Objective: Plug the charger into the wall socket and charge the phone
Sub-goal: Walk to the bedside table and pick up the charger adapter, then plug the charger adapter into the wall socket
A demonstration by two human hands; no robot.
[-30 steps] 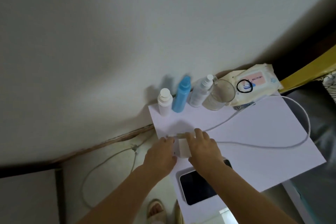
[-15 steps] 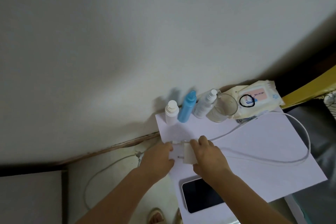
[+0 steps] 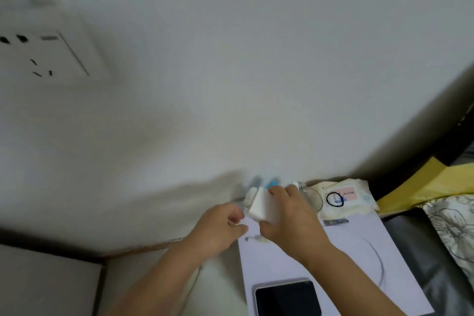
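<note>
1. Our right hand (image 3: 287, 215) is clamped on the charger (image 3: 261, 206), which has come up off the surface (image 3: 359, 251) it lay on a second ago.
2. Our left hand (image 3: 218, 226) sits just beside it, fingers loosely curled; we cannot tell whether it pinches anything.
3. The cable (image 3: 377, 261) trails in a blurred arc over the surface behind the right hand.
4. The phone (image 3: 287, 299) lies face up at the near edge, untouched.
5. The socket (image 3: 38, 56) has now come into view on the wall, up and well to the left.
6. We judge the pick-up done; carrying the charger to the socket comes next, then the phone.
</note>
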